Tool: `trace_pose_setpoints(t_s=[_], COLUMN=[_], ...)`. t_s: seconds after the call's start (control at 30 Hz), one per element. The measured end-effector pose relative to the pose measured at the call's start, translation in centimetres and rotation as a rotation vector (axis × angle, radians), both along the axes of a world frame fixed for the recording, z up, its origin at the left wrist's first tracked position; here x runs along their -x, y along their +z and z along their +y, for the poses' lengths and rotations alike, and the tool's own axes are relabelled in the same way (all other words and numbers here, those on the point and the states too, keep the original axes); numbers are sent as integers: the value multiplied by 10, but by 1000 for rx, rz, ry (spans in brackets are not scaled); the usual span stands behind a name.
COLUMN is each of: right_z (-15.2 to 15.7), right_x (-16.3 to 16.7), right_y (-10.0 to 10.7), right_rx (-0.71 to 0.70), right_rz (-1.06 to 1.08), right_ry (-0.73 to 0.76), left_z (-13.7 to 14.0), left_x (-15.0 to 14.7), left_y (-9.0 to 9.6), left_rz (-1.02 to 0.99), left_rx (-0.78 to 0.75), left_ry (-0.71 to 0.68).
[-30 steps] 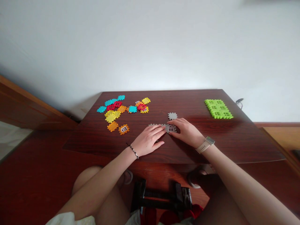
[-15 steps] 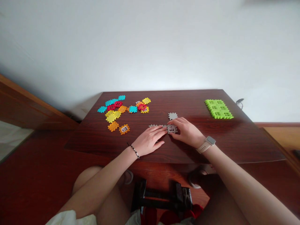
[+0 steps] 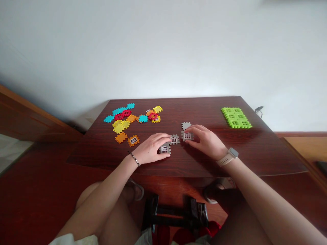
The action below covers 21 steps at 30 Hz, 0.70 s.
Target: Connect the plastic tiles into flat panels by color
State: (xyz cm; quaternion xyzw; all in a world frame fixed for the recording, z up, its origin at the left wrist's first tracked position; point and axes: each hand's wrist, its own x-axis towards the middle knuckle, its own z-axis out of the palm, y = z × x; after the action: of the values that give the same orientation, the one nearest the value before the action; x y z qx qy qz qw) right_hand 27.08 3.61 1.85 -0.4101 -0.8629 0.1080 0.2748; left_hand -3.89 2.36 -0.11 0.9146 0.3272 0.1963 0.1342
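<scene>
My left hand (image 3: 154,148) grips a grey window tile (image 3: 165,148) by its edges, thumb at the near side and fingers at the far side. Just beyond it lies a second grey window tile (image 3: 174,139), close to my left fingertips. Between the thumb and fingers of my right hand (image 3: 205,141) is another grey window tile (image 3: 187,135), flat on the table. A plain grey tile (image 3: 186,126) lies right behind that one; whether the two are joined I cannot tell. Part of the left-hand tile is hidden under my fingers.
Loose blue, red, yellow and orange tiles lie at the table's left, among them a yellow tile (image 3: 119,129) and an orange window tile (image 3: 133,140). A green panel of joined window tiles (image 3: 236,117) lies at the right. A wall (image 3: 178,51) rises behind the table (image 3: 204,112).
My hands have moved apart. The left has drawn back to the left and now grips a grey window tile; the right has shifted its tile away from me, up against the plain grey one.
</scene>
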Motion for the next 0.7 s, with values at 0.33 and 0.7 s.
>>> trace_pose_setpoints(t_s=[0.33,0.7], right_z=[-4,-6], right_x=[16,23], right_y=[-11,-22], right_rx=[26,61], right_rz=[11,-33], right_ry=[138,149], left_z=[2,7], left_x=[1,-7], left_y=[-13,-18], left_rz=[-12,-45], left_rx=[-38,-141], left_ry=[37,110])
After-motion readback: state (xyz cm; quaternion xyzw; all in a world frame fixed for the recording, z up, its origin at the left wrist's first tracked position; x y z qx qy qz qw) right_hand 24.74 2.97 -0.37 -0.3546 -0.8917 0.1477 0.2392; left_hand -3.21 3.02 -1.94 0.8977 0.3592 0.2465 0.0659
